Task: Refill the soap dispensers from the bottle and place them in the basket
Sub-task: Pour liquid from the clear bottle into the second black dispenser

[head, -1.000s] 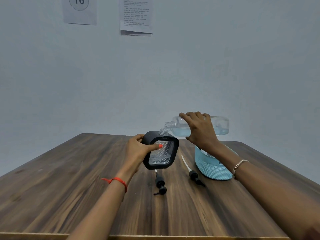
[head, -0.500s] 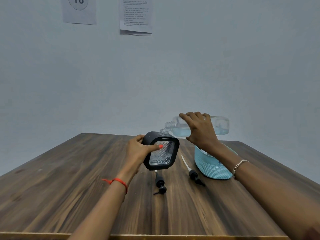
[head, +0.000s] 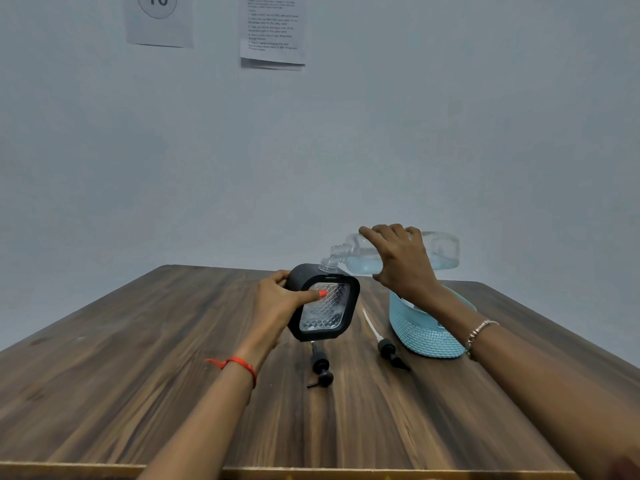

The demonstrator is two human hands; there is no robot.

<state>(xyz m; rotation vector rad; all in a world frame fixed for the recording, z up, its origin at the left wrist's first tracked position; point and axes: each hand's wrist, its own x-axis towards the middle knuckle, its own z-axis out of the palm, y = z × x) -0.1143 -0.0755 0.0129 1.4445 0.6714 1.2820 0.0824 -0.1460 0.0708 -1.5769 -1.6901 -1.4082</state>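
Observation:
My left hand (head: 277, 303) grips a black soap dispenser (head: 325, 306) with a clear diamond-patterned window, held tilted above the table. My right hand (head: 401, 261) holds a clear refill bottle (head: 440, 251) on its side, some pale blue liquid inside. The bottle's open neck sits right at the dispenser's open mouth. A light blue woven basket (head: 426, 337) stands on the table under my right wrist. Two black pump heads with white tubes lie on the wood: one pump (head: 320, 370) below the dispenser, another pump (head: 388, 349) beside the basket.
The wooden table (head: 138, 358) stretches left and toward me, its front edge at the bottom of the view. A plain wall with two paper sheets (head: 273, 29) rises behind the table's far edge.

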